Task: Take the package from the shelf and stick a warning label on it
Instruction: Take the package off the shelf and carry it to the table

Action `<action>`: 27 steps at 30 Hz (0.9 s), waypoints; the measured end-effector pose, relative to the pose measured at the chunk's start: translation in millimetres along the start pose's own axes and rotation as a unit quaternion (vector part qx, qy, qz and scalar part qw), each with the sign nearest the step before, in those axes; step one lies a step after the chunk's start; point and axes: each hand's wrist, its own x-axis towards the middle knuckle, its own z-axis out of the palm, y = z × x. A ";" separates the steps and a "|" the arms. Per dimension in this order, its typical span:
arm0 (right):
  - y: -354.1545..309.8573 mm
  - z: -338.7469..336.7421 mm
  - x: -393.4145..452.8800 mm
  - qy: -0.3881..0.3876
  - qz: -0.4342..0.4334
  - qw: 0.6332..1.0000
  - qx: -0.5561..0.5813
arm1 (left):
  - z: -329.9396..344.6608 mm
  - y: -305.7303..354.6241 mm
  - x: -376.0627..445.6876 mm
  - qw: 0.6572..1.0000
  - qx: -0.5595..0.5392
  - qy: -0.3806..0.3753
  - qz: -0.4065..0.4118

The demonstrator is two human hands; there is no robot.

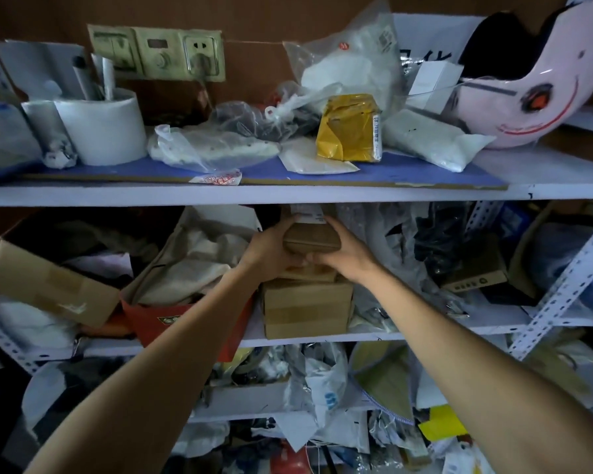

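A small brown cardboard package (311, 238) with a white shipping label on its far top sits in the middle shelf, just under the upper board. My left hand (269, 249) grips its left side and my right hand (344, 252) grips its right side, thumbs on top. The package rests above a stack of other cardboard boxes (307, 307). No warning label is in sight.
The upper shelf board (288, 194) hangs close above the package. A red bag with beige cloth (185, 268) stands at the left, an open carton (48, 268) farther left, plastic bags (408, 254) at the right. A yellow parcel (350, 130) and a helmet (528, 73) lie on top.
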 end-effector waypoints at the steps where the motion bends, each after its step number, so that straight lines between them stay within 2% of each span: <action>1: 0.7 -1.2 -10.4 0.008 -0.001 1.000 0.011 | 3.5 4.2 -10.8 1.000 -0.011 0.017 0.006; 6: -2.1 -14.6 -73.7 0.047 -0.034 0.998 0.035 | 25.8 24.5 -67.3 0.985 -0.140 0.090 0.041; 11: 13.8 -33.5 -153.0 0.067 -0.054 0.996 0.029 | 63.6 60.4 -130.1 0.946 -0.308 0.092 0.038; 14: 39.9 -38.7 -201.7 0.069 -0.033 0.997 0.033 | 102.9 77.8 -169.7 0.936 -0.340 0.087 0.025; 19: 79.5 -49.0 -283.9 0.134 0.007 0.990 0.042 | 158.2 105.4 -215.6 0.921 -0.389 0.014 0.012; 23: 103.0 -67.4 -334.8 0.207 0.035 0.974 0.083 | 195.1 139.5 -212.1 0.918 -0.386 -0.058 0.075; 27: 123.1 -96.9 -372.3 0.301 0.088 0.944 0.098 | 236.7 177.6 -192.9 0.897 -0.394 -0.140 0.145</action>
